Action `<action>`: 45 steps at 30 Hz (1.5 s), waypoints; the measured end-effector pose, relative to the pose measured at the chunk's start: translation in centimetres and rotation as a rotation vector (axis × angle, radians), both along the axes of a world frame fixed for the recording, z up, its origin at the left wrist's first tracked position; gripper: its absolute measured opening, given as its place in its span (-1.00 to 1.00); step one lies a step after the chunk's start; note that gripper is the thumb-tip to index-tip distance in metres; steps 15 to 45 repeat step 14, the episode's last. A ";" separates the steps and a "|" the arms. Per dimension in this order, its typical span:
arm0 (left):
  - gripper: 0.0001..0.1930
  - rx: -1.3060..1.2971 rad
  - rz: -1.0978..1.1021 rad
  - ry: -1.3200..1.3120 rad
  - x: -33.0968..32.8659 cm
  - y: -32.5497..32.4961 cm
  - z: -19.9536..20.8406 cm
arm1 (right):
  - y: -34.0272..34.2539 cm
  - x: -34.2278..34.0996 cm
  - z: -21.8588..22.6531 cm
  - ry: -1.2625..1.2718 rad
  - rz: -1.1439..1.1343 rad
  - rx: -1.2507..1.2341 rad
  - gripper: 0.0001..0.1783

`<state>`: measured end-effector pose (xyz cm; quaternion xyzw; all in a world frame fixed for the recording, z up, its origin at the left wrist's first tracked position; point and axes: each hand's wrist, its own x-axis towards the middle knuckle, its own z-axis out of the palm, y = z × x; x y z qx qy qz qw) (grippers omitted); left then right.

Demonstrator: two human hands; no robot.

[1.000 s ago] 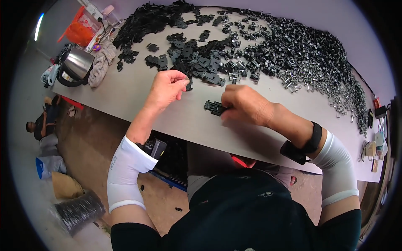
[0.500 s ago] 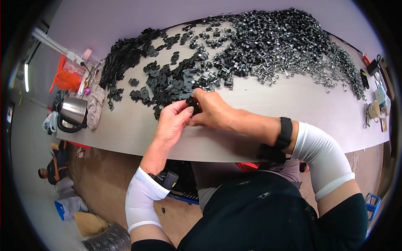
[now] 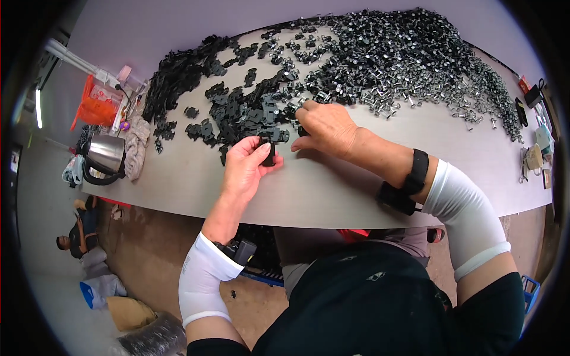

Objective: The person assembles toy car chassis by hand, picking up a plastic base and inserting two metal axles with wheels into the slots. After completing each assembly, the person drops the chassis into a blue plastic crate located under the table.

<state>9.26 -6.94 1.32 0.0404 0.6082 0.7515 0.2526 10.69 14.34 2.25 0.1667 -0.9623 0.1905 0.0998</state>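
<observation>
My left hand (image 3: 242, 168) pinches a small black plastic part (image 3: 269, 155) between thumb and fingers, just above the table's near half. To its right, my right hand (image 3: 326, 127) hovers at the edge of the pile, palm down. Its fingers are bent and its thumb stands apart from them, with dark pieces behind the gap. Flat black plastic parts (image 3: 234, 118) lie heaped beyond my left hand. Past my right hand spread black parts with shiny metal pins (image 3: 356, 77). Whether my right fingertips touch any piece is hard to see.
Loose metal pins (image 3: 475, 98) cover the table's right side. At the left edge stand a steel kettle (image 3: 105, 157), a crumpled cloth (image 3: 136, 147) and an orange bag (image 3: 95, 113). A cup (image 3: 533, 157) sits far right. Another person (image 3: 80, 234) is at the far left.
My right hand has come away from my left hand, moving right and outward to the pile's edge, its thumb and fingers parting. My left hand keeps the black plastic part nearly in place.
</observation>
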 end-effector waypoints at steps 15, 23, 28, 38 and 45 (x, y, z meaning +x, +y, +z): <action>-0.88 0.221 0.064 -0.094 -1.5 0.9 -0.8 | 3.9 -0.3 2.2 -0.263 -0.060 -0.164 -0.72; -0.88 0.221 0.064 -0.094 -1.5 0.9 -0.8 | 3.9 -0.3 2.2 -0.263 -0.060 -0.164 -0.72; -0.88 0.221 0.064 -0.094 -1.5 0.9 -0.8 | 3.9 -0.3 2.2 -0.263 -0.060 -0.164 -0.72; -0.88 0.221 0.064 -0.094 -1.5 0.9 -0.8 | 3.9 -0.3 2.2 -0.263 -0.060 -0.164 -0.72; -0.88 0.221 0.064 -0.094 -1.5 0.9 -0.8 | 3.9 -0.3 2.2 -0.263 -0.060 -0.164 -0.72</action>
